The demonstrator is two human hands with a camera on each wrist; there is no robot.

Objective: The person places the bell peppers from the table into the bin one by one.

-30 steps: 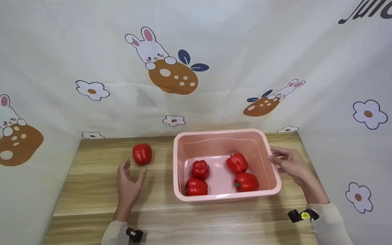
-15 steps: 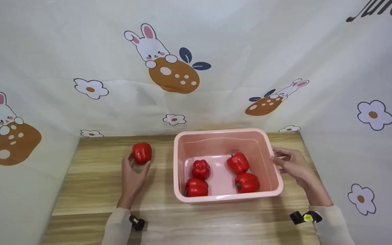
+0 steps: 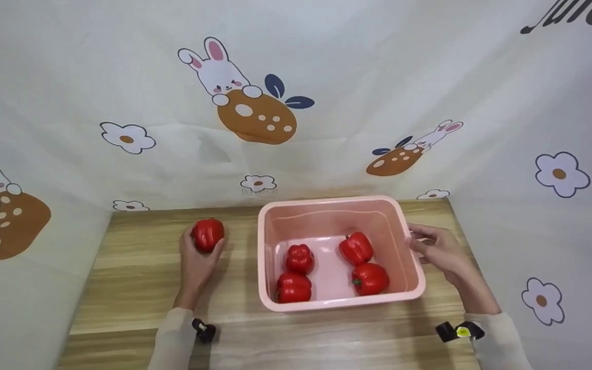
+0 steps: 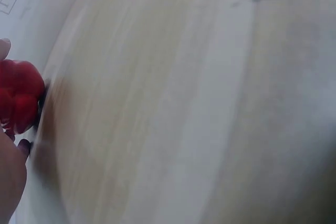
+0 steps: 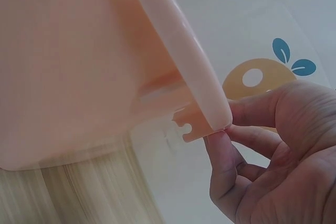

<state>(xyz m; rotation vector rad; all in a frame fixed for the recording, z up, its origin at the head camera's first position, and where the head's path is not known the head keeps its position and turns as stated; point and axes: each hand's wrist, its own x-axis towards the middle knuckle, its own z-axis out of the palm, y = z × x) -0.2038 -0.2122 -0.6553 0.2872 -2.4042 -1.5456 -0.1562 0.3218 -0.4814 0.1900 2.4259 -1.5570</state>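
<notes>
My left hand (image 3: 198, 262) curls round a red bell pepper (image 3: 208, 235) at the back left of the table, thumb on its right side and fingers on its left. At the left edge of the left wrist view, part of that bell pepper (image 4: 20, 95) shows beside my fingers. My right hand (image 3: 440, 249) holds the right rim of a pink plastic bin (image 3: 263, 252). Up close in the right wrist view, the thumb and fingers of this hand (image 5: 278, 156) pinch the rim (image 5: 194, 72). Inside the bin lie several more red bell peppers (image 3: 356, 248), in two pairs.
The wood-grain table (image 3: 244, 339) is walled in by a pale printed cloth (image 3: 327, 61) at the back and both sides. The bin's far rim lies close to the back cloth. Wood surface separates the held pepper from the bin.
My left hand has moved forward to the lone bell pepper and its fingers have come round it. The right hand stays at the bin's rim. The head view has shifted slightly.
</notes>
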